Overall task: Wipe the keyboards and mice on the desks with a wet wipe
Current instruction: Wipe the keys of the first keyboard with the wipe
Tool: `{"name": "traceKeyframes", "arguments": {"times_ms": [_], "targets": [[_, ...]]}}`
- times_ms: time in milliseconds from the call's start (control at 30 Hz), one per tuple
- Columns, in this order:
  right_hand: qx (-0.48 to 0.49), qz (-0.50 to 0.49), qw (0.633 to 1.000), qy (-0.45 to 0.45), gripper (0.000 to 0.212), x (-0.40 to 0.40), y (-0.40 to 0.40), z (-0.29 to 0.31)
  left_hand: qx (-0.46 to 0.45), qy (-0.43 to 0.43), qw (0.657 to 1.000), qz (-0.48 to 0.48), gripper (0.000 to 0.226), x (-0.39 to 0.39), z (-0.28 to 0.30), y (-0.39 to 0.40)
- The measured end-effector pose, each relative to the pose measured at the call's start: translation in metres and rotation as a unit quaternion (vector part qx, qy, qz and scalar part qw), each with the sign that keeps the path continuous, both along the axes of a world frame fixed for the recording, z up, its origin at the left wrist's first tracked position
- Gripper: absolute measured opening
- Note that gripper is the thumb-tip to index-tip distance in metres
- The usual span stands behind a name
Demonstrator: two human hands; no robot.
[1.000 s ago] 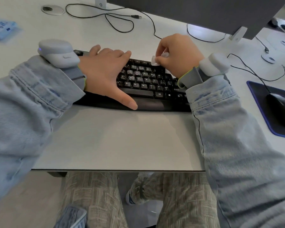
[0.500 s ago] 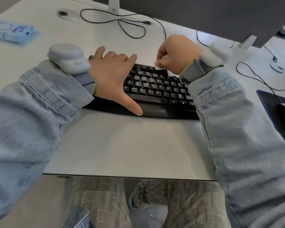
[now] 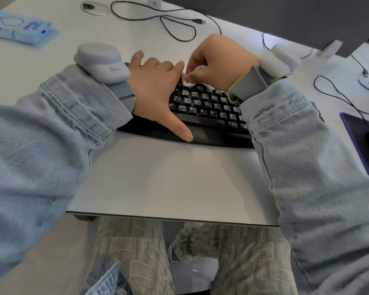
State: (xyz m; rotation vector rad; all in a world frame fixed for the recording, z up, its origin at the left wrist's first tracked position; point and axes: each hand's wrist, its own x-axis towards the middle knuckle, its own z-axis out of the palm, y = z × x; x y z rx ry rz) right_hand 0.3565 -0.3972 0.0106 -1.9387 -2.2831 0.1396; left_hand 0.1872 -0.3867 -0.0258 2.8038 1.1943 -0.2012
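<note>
Fingers [image 3: 197, 68] of the right hand [image 3: 221, 62] curl and pinch a small white wipe [image 3: 189, 83], pressing it onto the far rows of the black keyboard [image 3: 202, 107]. Fingers [image 3: 156, 62] of the left hand [image 3: 156, 88] lie straight and close together, flat on the keys just beside the wipe, with the thumb stretched toward the near edge to steady the board.

Risks from this position:
- The wad is small, so bare fingertips may rub the keys instead of the cloth.
- The left palm covers the keys beneath it; these may go unwiped unless the hand shifts.
- Hard pressure may push moisture between the keys.
- The right sleeve [image 3: 285, 124] hides the keys nearest it, so their condition cannot be judged.

The mouse pad [image 3: 358, 143], well apart from the right fingers, awaits cleaning; the wipe pack [image 3: 19, 25] lies far beyond the left fingers.
</note>
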Motion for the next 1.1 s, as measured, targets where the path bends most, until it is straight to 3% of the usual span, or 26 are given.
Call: {"name": "traceKeyframes", "arguments": {"times_ms": [467, 667, 833, 1100], "targets": [[0.008, -0.069, 0.997, -0.032, 0.015, 0.066, -0.039, 0.007, 0.008, 0.008, 1.0, -0.016, 0.163, 0.0, -0.002, 0.002], [0.083, -0.005, 0.996, 0.01, 0.014, 0.023, -0.011, -0.001, 0.007, 0.002, 1.0, -0.027, 0.163, 0.0, -0.002, 0.004], [0.066, 0.016, 0.998, -0.017, 0.011, 0.018, -0.003, -0.012, 0.004, 0.0, 1.0, -0.024, 0.16, 0.0, -0.001, 0.003], [0.031, -0.06, 0.997, -0.027, 0.008, 0.081, -0.03, -0.006, -0.003, 0.008, 1.0, -0.022, 0.162, 0.0, -0.002, 0.004]]}}
